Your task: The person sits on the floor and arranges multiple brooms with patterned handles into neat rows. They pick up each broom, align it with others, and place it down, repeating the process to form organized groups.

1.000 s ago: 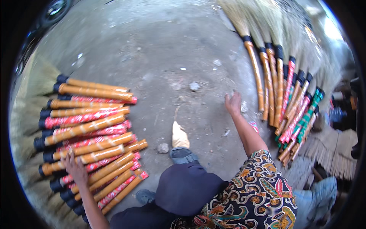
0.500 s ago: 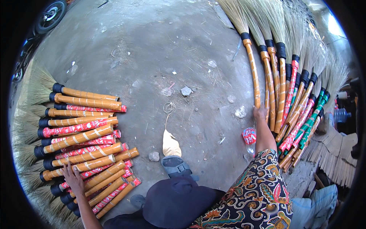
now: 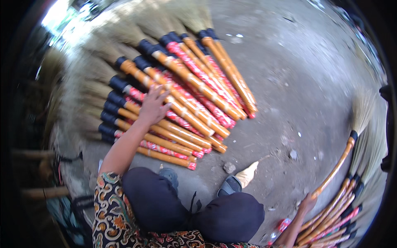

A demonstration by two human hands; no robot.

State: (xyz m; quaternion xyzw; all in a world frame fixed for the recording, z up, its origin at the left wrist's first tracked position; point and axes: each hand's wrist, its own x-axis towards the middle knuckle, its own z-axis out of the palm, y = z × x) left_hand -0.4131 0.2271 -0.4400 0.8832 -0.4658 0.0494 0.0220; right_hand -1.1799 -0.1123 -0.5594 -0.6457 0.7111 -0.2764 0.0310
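My left hand lies on the left pile of grass brooms, its fingers spread over the handles. These handles are wrapped in orange-brown or red patterned covering, with black bands below the straw heads. At the right, my right hand is closed around the lower end of an orange-brown broom handle. That broom's straw head points away from me. Beside it lies a second pile of brooms, partly cut off by the picture's edge. The picture is somewhat blurred.
A plastic bottle with a red label lies near my right forearm. Between the piles, a dry leaf touches my sandal, and small stones dot the grey floor. Wooden bars stick out at the left edge.
My view has swung left, bringing the left pile toward the middle and the right pile to the lower right edge. My left hand stays on the brooms; my right hand keeps its hold.
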